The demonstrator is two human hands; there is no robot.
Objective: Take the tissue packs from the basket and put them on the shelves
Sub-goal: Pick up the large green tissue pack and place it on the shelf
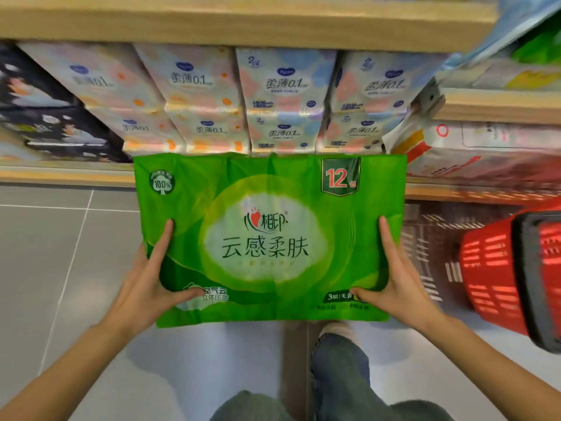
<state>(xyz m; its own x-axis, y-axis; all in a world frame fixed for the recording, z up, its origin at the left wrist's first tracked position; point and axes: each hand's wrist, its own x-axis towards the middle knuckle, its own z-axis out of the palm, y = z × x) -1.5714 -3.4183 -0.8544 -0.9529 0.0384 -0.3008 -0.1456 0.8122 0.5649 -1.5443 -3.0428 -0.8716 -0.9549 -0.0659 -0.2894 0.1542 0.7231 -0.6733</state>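
A large green tissue pack [267,238] with a "12" label is held flat in front of me, its far edge at the lip of the lower shelf [66,174]. My left hand [148,278] grips its left side and my right hand [391,278] grips its right side, thumbs on top. A red basket [510,278] with a dark rim stands on the floor at the right; I cannot see what is inside it.
Pastel packs [273,98] are stacked in rows on the lower shelf under a wooden shelf board [243,25]. Dark packs [45,123] sit at the left, white and red packs [485,147] at the right. Grey tiled floor and my leg [337,375] are below.
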